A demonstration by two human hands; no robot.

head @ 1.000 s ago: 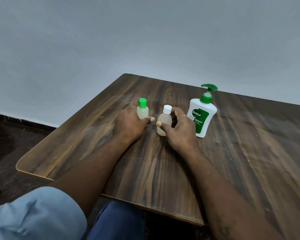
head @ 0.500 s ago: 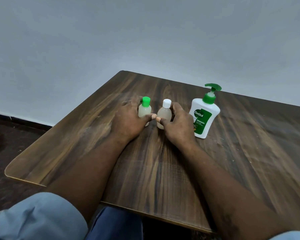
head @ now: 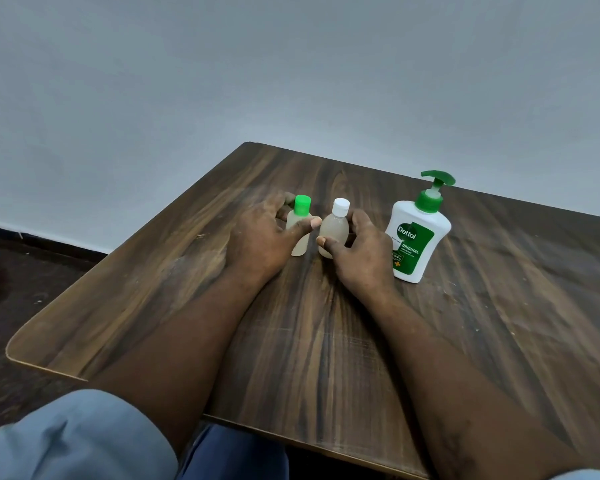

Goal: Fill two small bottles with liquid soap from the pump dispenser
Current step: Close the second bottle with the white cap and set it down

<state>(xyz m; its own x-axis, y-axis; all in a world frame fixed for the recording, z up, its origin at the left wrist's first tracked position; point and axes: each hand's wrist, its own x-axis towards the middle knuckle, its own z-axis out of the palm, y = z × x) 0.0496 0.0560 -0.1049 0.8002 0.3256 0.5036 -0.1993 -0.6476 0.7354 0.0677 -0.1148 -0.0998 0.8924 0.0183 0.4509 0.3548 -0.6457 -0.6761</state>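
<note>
Two small translucent bottles stand upright side by side on the dark wooden table (head: 326, 341). My left hand (head: 260, 237) wraps around the green-capped bottle (head: 300, 223), thumb across its front. Around the white-capped bottle (head: 335, 228) my right hand (head: 364, 252) is closed, its thumb near the base. Both bottles hold pale cloudy liquid and have their caps on. The white pump dispenser (head: 418, 233), with a green pump head and green label, stands just right of my right hand.
A grey wall rises behind the table. The table's left edge and rounded near-left corner (head: 14, 351) drop to a dark floor. My blue sleeves and trouser leg show at the bottom.
Both hands have slid the two bottles a little farther from me and closer together; the dispenser has stayed where it was.
</note>
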